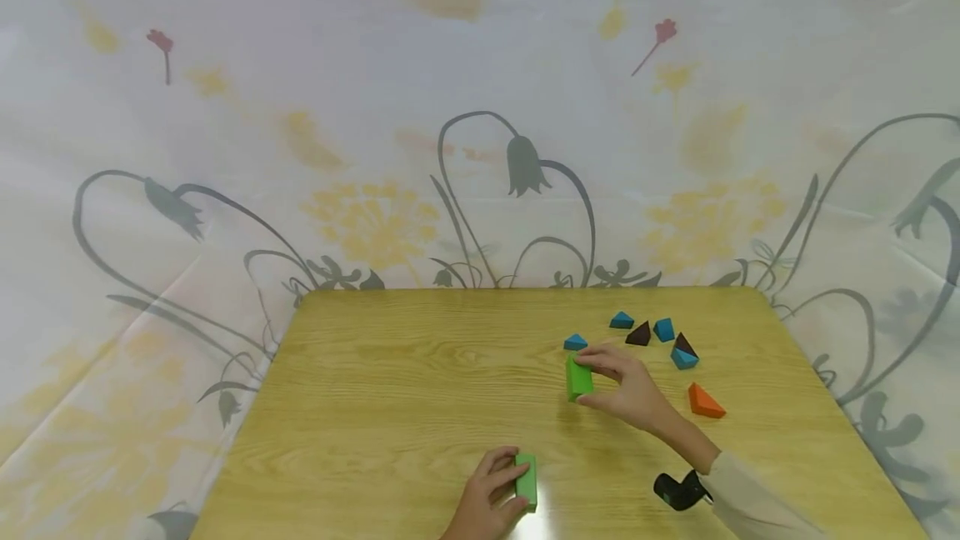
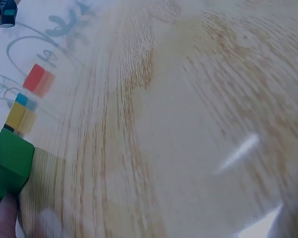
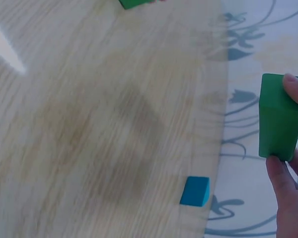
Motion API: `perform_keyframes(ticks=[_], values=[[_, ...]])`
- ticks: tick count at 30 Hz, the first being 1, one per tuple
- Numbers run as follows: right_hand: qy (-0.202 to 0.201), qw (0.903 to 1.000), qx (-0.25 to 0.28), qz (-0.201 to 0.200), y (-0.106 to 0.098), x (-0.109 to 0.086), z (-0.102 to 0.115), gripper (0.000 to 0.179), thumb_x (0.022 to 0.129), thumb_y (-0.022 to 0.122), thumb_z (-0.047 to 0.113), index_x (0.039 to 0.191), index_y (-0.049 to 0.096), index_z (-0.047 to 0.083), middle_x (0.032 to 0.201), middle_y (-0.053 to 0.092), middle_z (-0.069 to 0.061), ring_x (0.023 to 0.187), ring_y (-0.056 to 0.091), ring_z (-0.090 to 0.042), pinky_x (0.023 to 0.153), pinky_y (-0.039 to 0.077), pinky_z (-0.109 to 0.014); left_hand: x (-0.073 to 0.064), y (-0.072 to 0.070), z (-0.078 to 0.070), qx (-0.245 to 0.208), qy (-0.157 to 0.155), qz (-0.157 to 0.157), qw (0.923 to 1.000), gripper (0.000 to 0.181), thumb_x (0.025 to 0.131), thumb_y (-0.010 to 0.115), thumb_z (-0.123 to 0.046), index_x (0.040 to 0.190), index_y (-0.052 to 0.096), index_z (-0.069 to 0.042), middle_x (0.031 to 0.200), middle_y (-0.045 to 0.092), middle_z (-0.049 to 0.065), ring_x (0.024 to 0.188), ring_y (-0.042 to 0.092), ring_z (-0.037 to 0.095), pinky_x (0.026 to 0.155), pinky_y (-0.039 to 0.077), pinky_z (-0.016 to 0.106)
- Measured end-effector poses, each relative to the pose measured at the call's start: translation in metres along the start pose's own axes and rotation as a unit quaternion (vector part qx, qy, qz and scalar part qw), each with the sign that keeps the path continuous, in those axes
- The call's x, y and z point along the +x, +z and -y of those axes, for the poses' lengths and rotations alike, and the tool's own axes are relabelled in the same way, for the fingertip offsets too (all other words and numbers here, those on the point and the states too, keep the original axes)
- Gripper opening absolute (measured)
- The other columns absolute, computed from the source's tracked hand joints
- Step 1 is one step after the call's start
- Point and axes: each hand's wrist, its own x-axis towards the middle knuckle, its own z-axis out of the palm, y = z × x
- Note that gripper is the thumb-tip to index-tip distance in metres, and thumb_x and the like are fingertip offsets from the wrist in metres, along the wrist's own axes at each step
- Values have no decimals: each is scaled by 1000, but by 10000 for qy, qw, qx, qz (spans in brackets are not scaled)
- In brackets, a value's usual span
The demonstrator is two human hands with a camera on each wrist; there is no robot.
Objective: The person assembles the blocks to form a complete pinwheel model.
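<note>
Near the front of the table, my left hand [image 1: 491,494] grips a green block [image 1: 527,482] by its ends, with fingers lying along its left side. In the left wrist view that green block [image 2: 10,161] sits at the left edge, close over the wood. My right hand [image 1: 626,390] pinches a second green block [image 1: 579,378] between thumb and fingers, farther back and to the right. The right wrist view shows this green block [image 3: 280,116] raised above the table, its shadow on the wood. Just behind it lies a small blue block [image 1: 575,342].
Behind and right of my right hand are several blue and dark brown wedge blocks [image 1: 638,334]. An orange-red triangular block [image 1: 705,401] lies right of that hand. A black device [image 1: 681,491] sits at my right wrist. A flowered cloth [image 1: 480,107] rises behind the wooden table [image 1: 390,390].
</note>
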Motion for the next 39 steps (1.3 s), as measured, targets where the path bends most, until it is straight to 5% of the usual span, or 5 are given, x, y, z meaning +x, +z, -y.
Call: perform_keyframes(ticks=[5, 17, 26, 39], values=[[-51, 9999, 79, 144, 12, 2, 11, 50, 74, 80, 5, 119, 61, -5, 122, 53, -21, 108, 58, -38, 90, 50, -23, 1, 0, -1, 46, -15, -126, 9999, 45, 90, 64, -15, 125, 53, 11, 136, 36, 27, 126, 39, 45, 100, 41, 30], [-186, 9982, 399, 408, 53, 2, -11, 49, 73, 79, -3, 117, 59, -11, 120, 52, -27, 107, 55, -45, 89, 48, -52, 4, 0, -1, 75, 73, -238, 9997, 45, 90, 64, -15, 126, 53, 10, 135, 38, 26, 126, 40, 44, 99, 42, 31], [-5, 9967, 564, 590, 78, -5, -19, 49, 74, 82, 12, 116, 62, -5, 120, 55, -19, 108, 57, -38, 90, 50, -45, 4, 4, 2, -10, 341, -300, 9990, 45, 89, 65, -13, 122, 54, 14, 132, 40, 27, 122, 45, 43, 97, 44, 32], [202, 9951, 626, 742, 97, -13, -21, 52, 73, 82, 11, 118, 61, -5, 122, 54, -20, 110, 55, -41, 91, 50, -44, 0, 0, 1, -89, 302, -319, 9990, 43, 90, 64, -12, 123, 53, 14, 134, 38, 27, 123, 46, 39, 96, 45, 32]])
